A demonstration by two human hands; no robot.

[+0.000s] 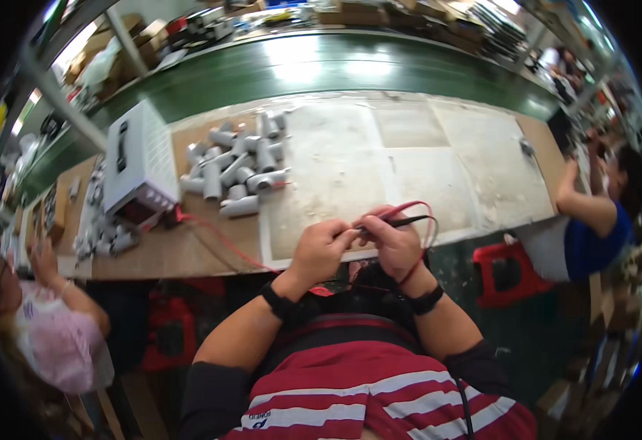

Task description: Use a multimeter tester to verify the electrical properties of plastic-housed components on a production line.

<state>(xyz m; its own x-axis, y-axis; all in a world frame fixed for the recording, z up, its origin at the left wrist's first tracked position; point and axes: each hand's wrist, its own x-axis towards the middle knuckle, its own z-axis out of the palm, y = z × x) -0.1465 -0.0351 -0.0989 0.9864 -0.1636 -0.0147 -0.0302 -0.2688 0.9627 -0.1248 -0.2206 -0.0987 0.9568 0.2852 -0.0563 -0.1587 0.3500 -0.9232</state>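
Close together at the table's near edge, both my hands meet finger to finger. My right hand [394, 246] is closed round a red lead [411, 204] and a black lead [411, 219], which loop out over its back. My left hand [319, 251] pinches something small at the fingertips, against the leads' tips; what it is stays hidden. From a white boxy instrument [139, 158] with a black handle, a red cable [225, 240] runs over the table toward my left forearm. Beside the instrument lies a pile of grey cylindrical parts [234, 158], some with short red wires.
The worktable [335, 161] has a worn pale covering. More grey parts [108, 238] lie left of the instrument. A green conveyor belt [321, 62] runs behind. Co-workers sit at left [60, 323] and right [596, 227], with a red stool [508, 271] at right.
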